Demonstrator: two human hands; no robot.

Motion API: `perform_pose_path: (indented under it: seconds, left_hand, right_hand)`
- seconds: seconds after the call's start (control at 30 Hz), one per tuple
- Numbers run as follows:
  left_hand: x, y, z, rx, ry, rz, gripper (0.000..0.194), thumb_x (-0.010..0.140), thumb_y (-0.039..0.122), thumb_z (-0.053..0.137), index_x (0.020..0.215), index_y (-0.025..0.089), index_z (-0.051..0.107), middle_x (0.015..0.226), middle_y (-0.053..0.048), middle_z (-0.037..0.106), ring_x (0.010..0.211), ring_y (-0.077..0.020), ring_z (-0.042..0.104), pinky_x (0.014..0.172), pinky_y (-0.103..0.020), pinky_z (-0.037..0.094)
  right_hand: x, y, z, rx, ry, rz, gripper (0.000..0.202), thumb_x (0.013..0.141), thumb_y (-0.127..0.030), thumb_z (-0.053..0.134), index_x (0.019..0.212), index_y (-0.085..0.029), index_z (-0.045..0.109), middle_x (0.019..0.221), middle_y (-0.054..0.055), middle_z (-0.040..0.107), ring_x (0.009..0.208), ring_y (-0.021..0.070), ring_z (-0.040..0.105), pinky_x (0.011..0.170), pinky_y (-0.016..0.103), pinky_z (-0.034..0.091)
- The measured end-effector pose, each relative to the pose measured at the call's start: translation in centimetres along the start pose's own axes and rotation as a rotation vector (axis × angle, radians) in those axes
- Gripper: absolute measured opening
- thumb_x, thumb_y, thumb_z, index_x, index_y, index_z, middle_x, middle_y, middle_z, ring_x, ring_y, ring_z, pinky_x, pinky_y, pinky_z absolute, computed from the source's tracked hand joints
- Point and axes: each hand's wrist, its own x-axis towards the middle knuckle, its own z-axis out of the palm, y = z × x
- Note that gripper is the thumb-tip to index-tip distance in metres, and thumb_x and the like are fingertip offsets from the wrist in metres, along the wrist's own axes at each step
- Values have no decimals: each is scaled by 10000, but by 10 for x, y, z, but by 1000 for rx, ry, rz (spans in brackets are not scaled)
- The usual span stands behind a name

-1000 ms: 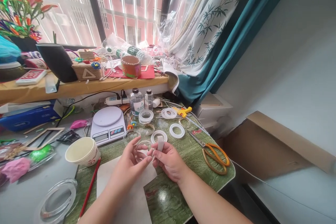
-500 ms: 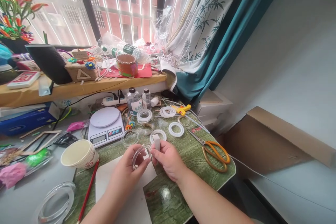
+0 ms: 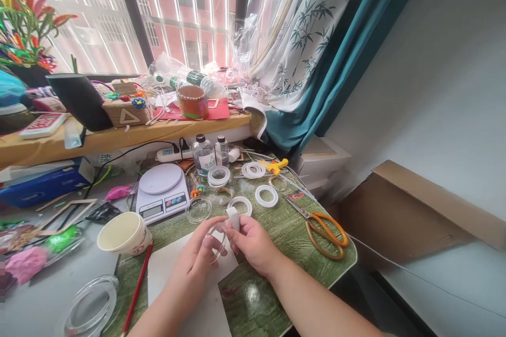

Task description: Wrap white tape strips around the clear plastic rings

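A clear ring, like a resin bangle (image 3: 223, 245), is gripped in my left hand (image 3: 195, 260), its fingers curled round the rim. My right hand (image 3: 255, 245) pinches a small pale grey block or folded strip (image 3: 233, 218) whose material I cannot make out. The block is at the bangle's right edge; fingers hide whether they touch. Both hands are above a white sheet (image 3: 169, 279) on the green table. Just beyond them lie a white ring mould (image 3: 247, 205) and a clear ring (image 3: 198, 210).
Orange-handled scissors (image 3: 326, 234) lie to the right. Behind are a kitchen scale (image 3: 163, 195), two bottles (image 3: 203, 155), more white ring moulds (image 3: 266, 196) and a yellow glue gun (image 3: 275, 166). Leftward are paper cups (image 3: 124, 234), a red pencil (image 3: 137, 289) and larger clear rings (image 3: 90, 305).
The bangle has turned in my left hand and now appears more edge-on. In my right hand the block has tilted leftward. The camera view has shifted slightly.
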Motion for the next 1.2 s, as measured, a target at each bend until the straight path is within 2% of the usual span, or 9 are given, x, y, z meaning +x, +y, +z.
perform_pose_path:
  seconds: [0.17,0.3,0.4,0.47,0.63,0.73,0.9,1.07,1.2]
  left_hand:
    - [7,11,3,-390,15,-130,467,946,580,551,1278,264,638,1198,-102,652,770,-213,670,501,-273,510]
    - [13,19,-5,-604,71,-148,496,901,542,620,1277,220,608,1118,-125,711,723,-214,689,475,-265,522]
    - [16,20,-8,-637,145,-143,481,935,548,570,1257,193,605,1074,-135,742,698,-207,710,466,-253,533]
    - [17,19,-9,-612,190,-168,447,986,536,496,1230,178,606,1073,-144,751,673,-198,721,461,-251,542]
    - [21,10,-15,-424,303,-211,396,1028,475,437,1214,165,600,1071,-161,766,621,-210,748,426,-255,530]
    - [21,4,-21,-348,362,-180,422,978,544,527,1182,185,613,1054,-140,769,557,-191,729,399,-239,491]
    - [19,4,-18,-320,347,-194,471,781,534,802,1067,204,626,1020,-68,730,655,-170,736,448,-187,456]
    - [18,3,-10,-255,324,-146,491,640,413,918,993,200,652,830,7,661,722,-189,725,518,-205,488]
    - [19,3,-11,-309,324,-162,480,627,478,915,909,184,661,816,-11,686,737,-195,722,598,-243,541]
  right_hand:
    - [-5,-12,0,-111,201,-94,391,885,-573,691,989,-211,585,706,-40,540,595,136,492,590,266,422]
    - [-14,-28,-13,-250,513,-381,368,995,-483,556,1280,-261,481,898,7,588,613,141,523,579,279,463]
    - [-10,-31,-27,-434,454,-411,365,1030,-406,474,1360,-252,462,1020,64,628,744,185,620,690,343,541]
    - [-3,-30,-37,-666,362,-317,413,972,-346,563,1364,-231,505,1230,130,627,1080,269,638,930,446,532]
    - [-21,-35,-86,-1045,489,-363,440,948,-294,519,1383,-229,525,1413,133,553,1341,296,507,1152,491,391]
    - [-61,-43,-141,-1302,604,-259,400,908,-273,504,1290,-221,613,1361,136,594,1311,323,529,1121,489,413]
    - [-114,-40,-212,-1473,495,37,401,846,-316,541,1201,-178,663,1227,155,675,1142,344,643,989,456,503]
    - [-104,-42,-202,-1511,406,164,426,864,-226,525,1276,-165,610,1194,152,674,1104,296,663,940,378,507]
    - [-90,-52,-193,-1546,421,378,503,680,-65,591,1175,-158,610,1144,148,682,995,295,694,834,355,514]
